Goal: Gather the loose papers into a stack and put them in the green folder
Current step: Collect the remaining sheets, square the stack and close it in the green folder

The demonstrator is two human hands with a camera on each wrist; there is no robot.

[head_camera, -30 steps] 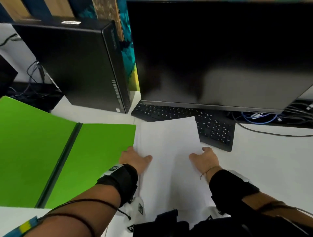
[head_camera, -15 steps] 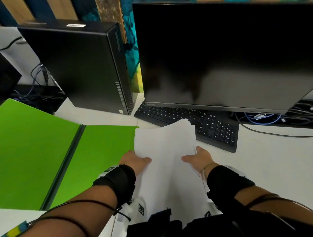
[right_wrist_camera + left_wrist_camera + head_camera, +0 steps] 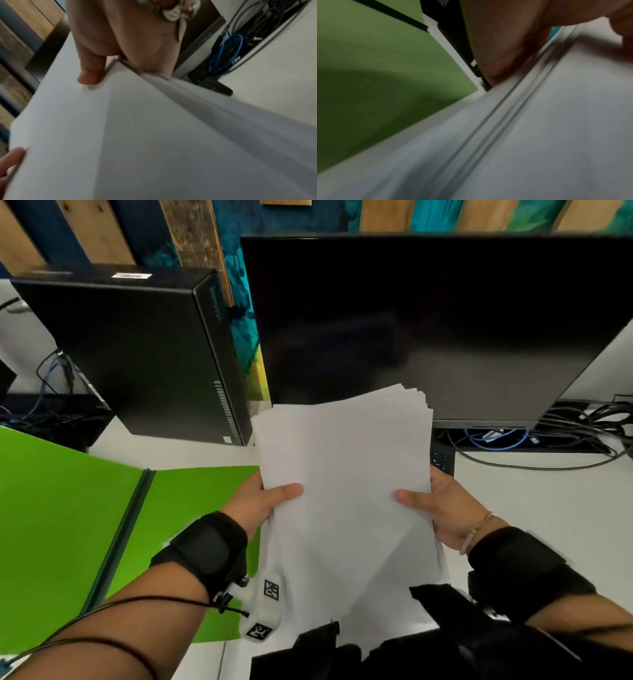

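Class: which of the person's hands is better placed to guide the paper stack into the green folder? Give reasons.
Probably the left hand: it grips the paper stack's edge directly above the open green folder; the right hand holds the far side.

Papers [image 3: 342, 491]: white, matt, smooth sheets. Folder [image 3: 68, 508]: green, smooth, faint sheen. Monitor [image 3: 428, 330]: glossy black screen. Tower [image 3: 137, 354]: matt black casing. Wall planks [image 3: 191, 234]: rough painted wood.

Plain white papers [image 3: 342, 491], bright green folder [image 3: 68, 508] with dark spine, black monitor [image 3: 428, 320], blue cable [image 3: 493, 440].
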